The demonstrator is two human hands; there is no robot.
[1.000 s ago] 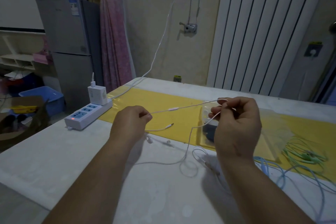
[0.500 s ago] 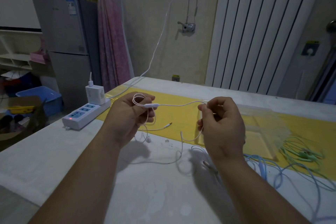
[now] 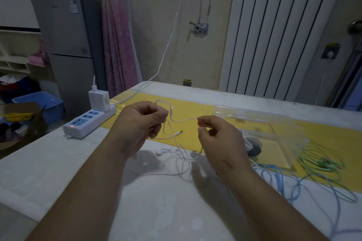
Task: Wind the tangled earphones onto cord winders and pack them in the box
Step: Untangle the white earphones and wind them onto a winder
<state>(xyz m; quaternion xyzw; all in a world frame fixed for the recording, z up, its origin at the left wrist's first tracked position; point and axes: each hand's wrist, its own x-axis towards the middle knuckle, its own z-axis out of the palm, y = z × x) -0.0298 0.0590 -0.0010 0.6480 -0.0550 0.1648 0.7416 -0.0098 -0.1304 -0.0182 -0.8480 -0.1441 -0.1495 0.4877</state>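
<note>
The thin white wired earphones (image 3: 184, 120) hang above the middle of the white table (image 3: 58, 162). The held stretch runs left to right. The left hand (image 3: 141, 123) pinches a small loop and the right hand (image 3: 219, 139) pinches the cord. The plug points right and the buds lie below. The task looks barely begun: no cord is on a winder. Tangled pale-blue earphones (image 3: 278, 178) and mint-green earphones (image 3: 321, 162) lie loose towards the right edge, beside the clear plastic box (image 3: 254, 117).
</note>
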